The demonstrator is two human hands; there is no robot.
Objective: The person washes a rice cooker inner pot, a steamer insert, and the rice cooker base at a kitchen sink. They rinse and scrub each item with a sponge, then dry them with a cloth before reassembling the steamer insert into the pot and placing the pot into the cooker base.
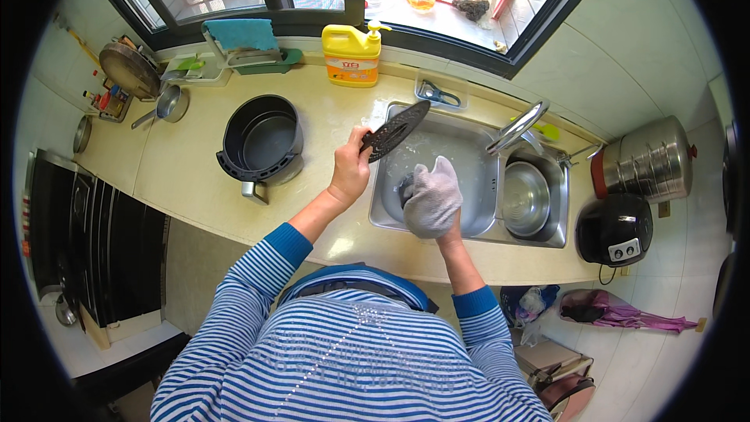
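My left hand (pixel 350 167) grips the edge of a round, black perforated tray (pixel 398 130), which tilts up over the left rim of the steel sink. A grey cloth mitt (pixel 432 199) covers my right hand above the left basin (pixel 474 205), so its fingers are hidden. Just left of the mitt shows a dark object (pixel 405 187), mostly covered; I cannot tell whether the mitt holds it. Cloudy water (pixel 433 135) with some suds stands in that basin. To the left of my left hand, a black air fryer basket (pixel 263 138) with a handle sits on the counter.
A faucet (pixel 518 126) arches over the divider beside a metal bowl (pixel 526 199) in the right basin. Behind stand a yellow detergent jug (pixel 351 55) and a plastic box (pixel 442 89) with a peeler. An air fryer body (pixel 615 228) and stacked steamer (pixel 644 158) are at right.
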